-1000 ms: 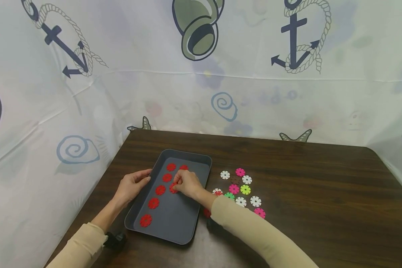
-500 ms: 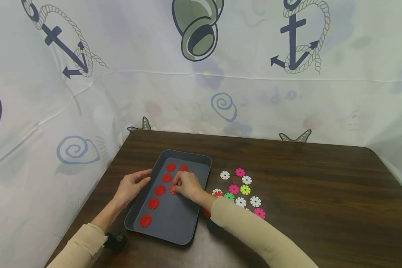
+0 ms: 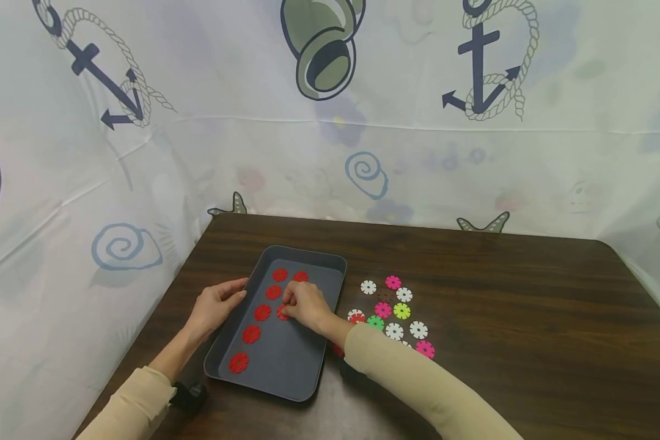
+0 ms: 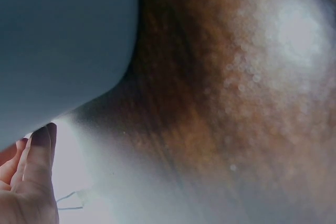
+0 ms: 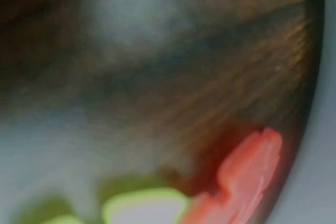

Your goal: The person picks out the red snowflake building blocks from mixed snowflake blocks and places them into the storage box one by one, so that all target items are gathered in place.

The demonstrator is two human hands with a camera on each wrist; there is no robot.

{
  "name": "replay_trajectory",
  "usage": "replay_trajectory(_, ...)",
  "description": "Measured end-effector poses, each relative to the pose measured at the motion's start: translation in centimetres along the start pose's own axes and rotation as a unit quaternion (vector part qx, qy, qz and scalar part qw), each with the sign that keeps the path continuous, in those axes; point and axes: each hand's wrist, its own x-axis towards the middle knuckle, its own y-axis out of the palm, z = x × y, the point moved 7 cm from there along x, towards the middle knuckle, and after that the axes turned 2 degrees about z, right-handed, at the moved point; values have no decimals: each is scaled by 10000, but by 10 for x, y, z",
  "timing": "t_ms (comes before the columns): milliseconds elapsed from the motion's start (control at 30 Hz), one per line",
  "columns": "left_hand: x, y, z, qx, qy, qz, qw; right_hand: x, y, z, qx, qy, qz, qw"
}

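A dark grey baking tray (image 3: pixel 286 360) lies at a slant on the table. My left hand (image 3: pixel 216 305) touches its left rim; in the left wrist view straight fingers (image 4: pixel 38 156) lie against the outer wall. Over the tray's middle, my right hand (image 3: pixel 307 305) pinches a red notched disc (image 3: pixel 281 313) between thumb and fingertips, low over the tray floor. Several red notched discs form a column on the left of the tray, among them a front one (image 3: pixel 239 363). Another red disc (image 3: pixel 300 277) lies at the back, just beyond the right hand.
Right of the tray lie loose notched discs: white (image 3: pixel 418 330), pink (image 3: pixel 393 282), yellow-green (image 3: pixel 401 311), green (image 3: pixel 375 322) and brown. The right forearm hides some. A red disc (image 5: pixel 247 177) lies beside the tray in the right wrist view. A patterned curtain (image 3: pixel 253 153) hangs behind the table (image 3: pixel 528 318).
The right hand and its pinched red disc have shifted slightly toward the front of the tray. The left hand stays at the rim.
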Motion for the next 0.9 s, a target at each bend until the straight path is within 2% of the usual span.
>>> replay_trajectory(333,0,0,1,-90,25,3,10000,0,-1,0,98,-60,-75,9999)
replay_trajectory(700,1,0,0,-39,33,-14,10000,-1,-17,4,1001,-107,-312,9944)
replay_trajectory(900,1,0,0,-32,1,-3,10000,-8,-30,6,1629,-218,-342,9858)
